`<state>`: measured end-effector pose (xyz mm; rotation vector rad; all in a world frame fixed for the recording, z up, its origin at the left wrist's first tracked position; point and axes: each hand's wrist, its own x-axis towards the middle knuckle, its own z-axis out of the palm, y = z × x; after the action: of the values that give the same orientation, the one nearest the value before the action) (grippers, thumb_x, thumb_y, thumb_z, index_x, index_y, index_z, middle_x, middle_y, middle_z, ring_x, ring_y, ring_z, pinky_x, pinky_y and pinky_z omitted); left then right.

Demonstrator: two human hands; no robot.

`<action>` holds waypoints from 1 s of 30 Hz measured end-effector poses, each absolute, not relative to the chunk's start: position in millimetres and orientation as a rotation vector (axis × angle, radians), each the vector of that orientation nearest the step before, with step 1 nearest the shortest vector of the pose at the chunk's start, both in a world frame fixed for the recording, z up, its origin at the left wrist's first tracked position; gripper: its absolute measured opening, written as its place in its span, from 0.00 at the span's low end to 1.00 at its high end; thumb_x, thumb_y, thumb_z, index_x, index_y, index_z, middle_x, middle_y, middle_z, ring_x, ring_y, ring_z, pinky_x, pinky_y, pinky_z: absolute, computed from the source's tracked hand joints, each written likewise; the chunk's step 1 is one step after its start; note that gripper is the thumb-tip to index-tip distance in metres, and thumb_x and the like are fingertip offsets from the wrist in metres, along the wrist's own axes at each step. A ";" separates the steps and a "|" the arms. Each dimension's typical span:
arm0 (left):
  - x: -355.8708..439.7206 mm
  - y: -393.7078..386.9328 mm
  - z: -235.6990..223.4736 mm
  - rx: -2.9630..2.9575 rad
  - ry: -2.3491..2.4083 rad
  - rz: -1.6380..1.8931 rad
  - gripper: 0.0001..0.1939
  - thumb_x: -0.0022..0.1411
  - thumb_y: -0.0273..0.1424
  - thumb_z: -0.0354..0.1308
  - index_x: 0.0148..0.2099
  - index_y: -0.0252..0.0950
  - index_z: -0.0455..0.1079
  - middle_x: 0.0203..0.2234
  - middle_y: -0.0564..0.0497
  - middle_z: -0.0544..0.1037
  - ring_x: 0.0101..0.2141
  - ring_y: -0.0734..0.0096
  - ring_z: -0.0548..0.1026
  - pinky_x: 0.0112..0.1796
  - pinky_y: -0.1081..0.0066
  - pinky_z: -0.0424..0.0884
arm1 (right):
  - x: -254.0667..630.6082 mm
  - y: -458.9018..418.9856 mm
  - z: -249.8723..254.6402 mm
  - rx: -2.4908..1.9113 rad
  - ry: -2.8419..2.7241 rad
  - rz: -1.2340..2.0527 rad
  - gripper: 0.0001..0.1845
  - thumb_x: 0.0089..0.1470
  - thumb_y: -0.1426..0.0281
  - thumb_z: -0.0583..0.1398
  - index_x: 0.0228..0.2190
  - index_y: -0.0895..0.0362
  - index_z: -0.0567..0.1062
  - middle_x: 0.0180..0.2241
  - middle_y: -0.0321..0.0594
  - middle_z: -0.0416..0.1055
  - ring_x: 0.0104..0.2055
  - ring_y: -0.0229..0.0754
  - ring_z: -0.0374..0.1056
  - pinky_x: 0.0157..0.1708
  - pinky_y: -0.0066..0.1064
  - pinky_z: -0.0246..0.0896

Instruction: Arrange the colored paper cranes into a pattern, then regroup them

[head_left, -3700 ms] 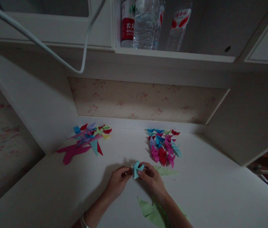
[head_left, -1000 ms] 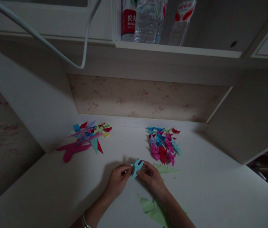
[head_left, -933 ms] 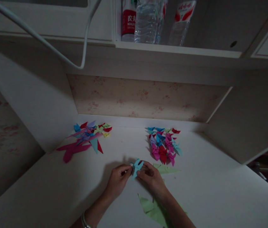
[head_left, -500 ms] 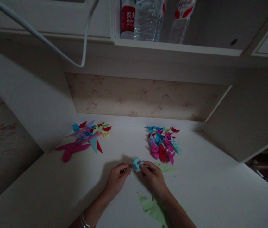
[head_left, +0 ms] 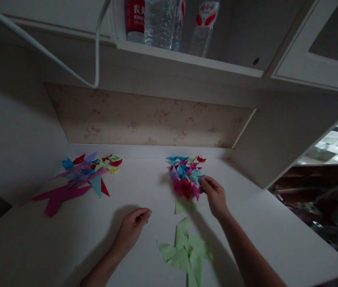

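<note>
My right hand (head_left: 215,195) is at the right edge of a cluster of small folded paper pieces (head_left: 186,187) in red, pink, blue and purple. Its fingertips are pinched on a light blue origami piece (head_left: 196,175), partly hidden among the others. My left hand (head_left: 133,225) hovers over the white tabletop (head_left: 151,255), thumb pressed to curled fingers, with nothing visible in it. Between my forearms lie light green folded papers (head_left: 183,255), and another green piece (head_left: 180,206) sits just below the cluster.
A second heap of coloured folded papers (head_left: 79,175) lies at the back left. White side panels (head_left: 276,131) and a floral back panel (head_left: 151,123) enclose the desk. Overhead, a shelf holds plastic bottles (head_left: 159,24), and a white cable (head_left: 67,67) hangs at upper left.
My hands have moved apart. The right went forward and right to the cluster with the light blue piece; the left let go of it. The camera view turned right.
</note>
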<state>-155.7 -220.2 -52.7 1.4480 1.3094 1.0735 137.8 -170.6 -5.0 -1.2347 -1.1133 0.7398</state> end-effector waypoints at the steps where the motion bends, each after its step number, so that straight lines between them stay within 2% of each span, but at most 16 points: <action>1: -155.2 -220.3 -52.5 1.446 1.313 1.072 0.19 0.56 0.46 0.56 0.32 0.35 0.76 0.21 0.54 0.71 0.25 0.71 0.67 0.28 0.75 0.62 | 159.7 -163.2 -4.1 -1.316 -1.094 0.679 0.19 0.46 0.52 0.64 0.29 0.56 0.74 0.25 0.34 0.70 0.23 0.35 0.63 0.25 0.29 0.58; 5: -153.9 -220.2 -51.5 1.443 1.332 1.066 0.20 0.56 0.47 0.56 0.32 0.35 0.76 0.20 0.54 0.71 0.26 0.70 0.67 0.28 0.74 0.62 | 237.9 -140.0 -9.5 -1.468 -1.004 0.555 0.24 0.43 0.51 0.64 0.33 0.59 0.74 0.24 0.36 0.69 0.20 0.34 0.61 0.20 0.28 0.56; 9: -154.1 -219.3 -54.4 1.464 1.341 1.047 0.19 0.57 0.47 0.55 0.31 0.35 0.75 0.20 0.54 0.70 0.25 0.70 0.66 0.27 0.74 0.61 | 278.8 -127.6 -24.3 -1.571 -1.042 0.580 0.24 0.43 0.52 0.64 0.33 0.60 0.75 0.24 0.38 0.70 0.19 0.35 0.63 0.20 0.30 0.59; 17: -154.7 -216.1 -57.6 1.425 1.407 1.046 0.19 0.57 0.46 0.55 0.31 0.36 0.75 0.21 0.54 0.69 0.25 0.71 0.66 0.27 0.74 0.61 | 296.0 -98.3 -51.5 -1.623 -1.253 0.774 0.20 0.41 0.56 0.64 0.32 0.58 0.76 0.28 0.41 0.73 0.22 0.38 0.66 0.23 0.32 0.62; 25: -156.1 -208.3 -58.6 1.380 1.432 0.999 0.21 0.58 0.48 0.54 0.33 0.35 0.75 0.20 0.55 0.68 0.25 0.71 0.65 0.27 0.74 0.60 | 312.6 -74.1 -73.1 -1.693 -1.378 0.818 0.19 0.39 0.57 0.61 0.32 0.57 0.75 0.21 0.37 0.71 0.20 0.37 0.63 0.20 0.29 0.58; 30: -155.6 -207.8 -58.0 1.373 1.427 0.983 0.21 0.58 0.49 0.54 0.33 0.35 0.74 0.20 0.56 0.67 0.23 0.73 0.63 0.25 0.74 0.59 | 314.7 -71.4 -74.4 -1.693 -1.465 0.859 0.22 0.41 0.56 0.60 0.34 0.58 0.75 0.20 0.37 0.71 0.20 0.39 0.63 0.20 0.29 0.56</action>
<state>-155.6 -207.8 -58.0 1.3730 1.4274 0.9833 314.7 -71.4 -74.4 -1.6927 -1.4646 0.8595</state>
